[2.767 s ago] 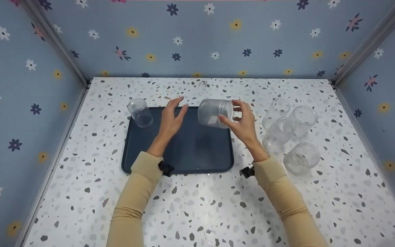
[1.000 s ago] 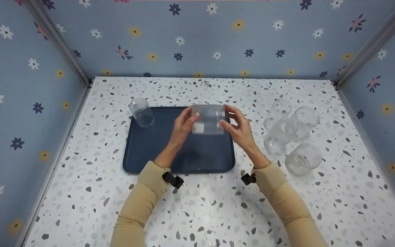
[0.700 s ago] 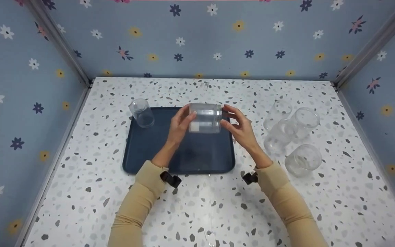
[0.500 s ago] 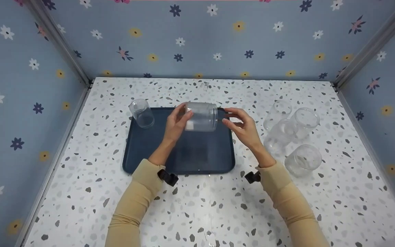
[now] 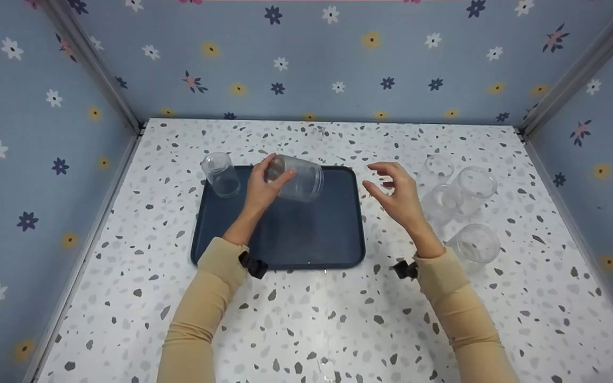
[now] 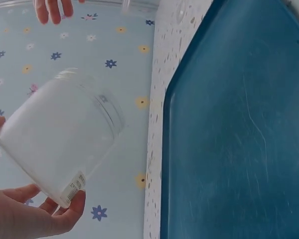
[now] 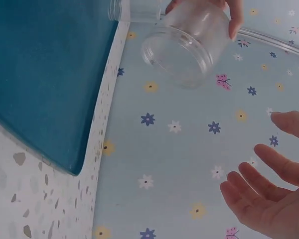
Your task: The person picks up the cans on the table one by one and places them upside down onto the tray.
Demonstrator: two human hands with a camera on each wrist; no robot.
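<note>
White jar label [image 6: 74, 188], left-wrist view only

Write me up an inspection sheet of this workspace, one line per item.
Surface: white speckled table, bearing a dark blue tray with a pale scratch-like line.
Job's things: held jar, clear, tilted above the tray, sticker near its base; corner jar at the tray's far left; four clear jars right of the tray.
Clutter: nothing seen.
Grips: left grip holds the held jar; right grip holds nothing.
Cables: nothing seen.
Surroundings: blue flowered panels.
</note>
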